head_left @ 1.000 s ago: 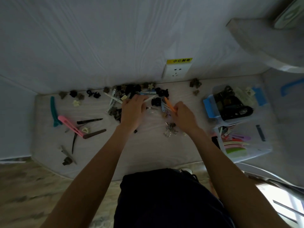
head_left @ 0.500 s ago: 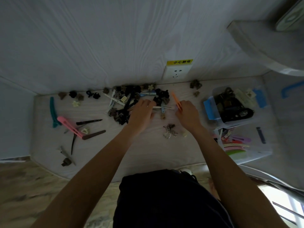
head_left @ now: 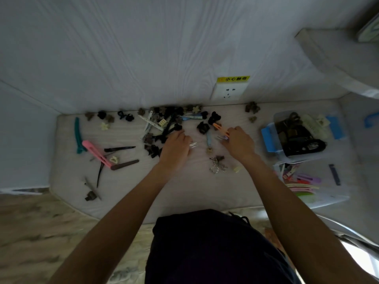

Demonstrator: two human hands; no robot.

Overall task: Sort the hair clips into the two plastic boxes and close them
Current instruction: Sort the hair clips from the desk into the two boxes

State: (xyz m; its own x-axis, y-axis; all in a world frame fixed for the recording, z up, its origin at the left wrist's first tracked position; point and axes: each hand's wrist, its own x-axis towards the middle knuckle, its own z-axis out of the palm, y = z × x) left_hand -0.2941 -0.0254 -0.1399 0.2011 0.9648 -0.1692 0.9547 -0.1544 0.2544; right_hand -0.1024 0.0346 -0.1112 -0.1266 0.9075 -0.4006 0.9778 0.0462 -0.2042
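Many hair clips lie scattered on a white table [head_left: 194, 189], most in a dark pile [head_left: 164, 124] near the wall. My left hand [head_left: 175, 149] rests by that pile and pinches a small silvery clip [head_left: 193, 144]. My right hand [head_left: 239, 143] grips an orange clip [head_left: 220, 129] together with other thin clips. At the right stand two clear plastic boxes: the far box [head_left: 276, 117] with blue latches holds dark claw clips, the near box [head_left: 328, 198] holds flat coloured clips. Both are uncovered.
A pink clip [head_left: 96, 153], a teal clip [head_left: 77, 136] and dark flat clips lie at the table's left. Silver clips [head_left: 218, 166] sit bunched in front of my right hand. A wall socket [head_left: 228, 92] is behind the pile. The table's front edge is near my body.
My left hand has drawn back from the dark pile toward me, now with a small silvery clip. My right hand has stayed near the orange clip and gathered more thin clips.
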